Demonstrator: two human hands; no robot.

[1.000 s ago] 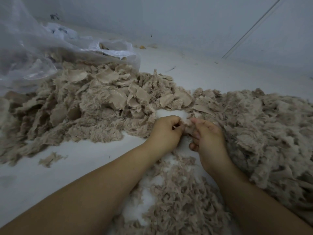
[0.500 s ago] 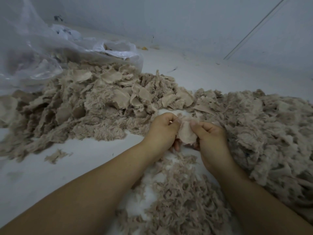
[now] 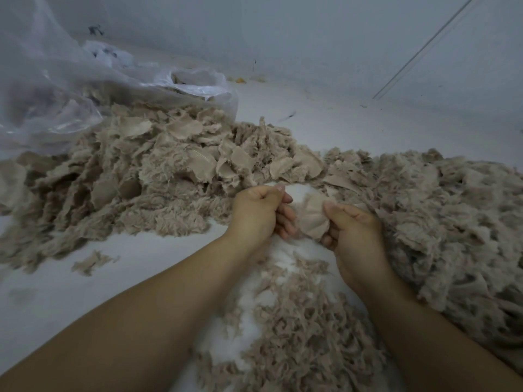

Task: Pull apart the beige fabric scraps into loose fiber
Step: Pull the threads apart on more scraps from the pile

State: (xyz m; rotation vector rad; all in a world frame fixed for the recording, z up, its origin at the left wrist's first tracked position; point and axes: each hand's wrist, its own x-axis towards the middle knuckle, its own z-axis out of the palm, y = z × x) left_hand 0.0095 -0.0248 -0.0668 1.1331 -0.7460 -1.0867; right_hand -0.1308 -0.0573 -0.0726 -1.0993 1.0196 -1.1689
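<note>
A rounded beige fabric scrap is held up at the centre, its smooth backing facing me. My right hand pinches its right edge between thumb and fingers. My left hand sits just left of the scrap with fingers curled; its fingertips reach toward the scrap's left edge, and contact is hard to make out. A big heap of fuzzy beige scraps lies to the left, another heap to the right. Pulled-apart fiber is strewn under my wrists over white stuffing.
A clear plastic bag with more scraps lies at the back left. One stray scrap sits on the pale floor at the left. A grey wall rises behind, with small debris along its foot.
Both hands lifted a scrap out from between the heaps. They have since drawn apart, so the left hand sits clear to the left and the scrap's backing shows beside the right thumb.
</note>
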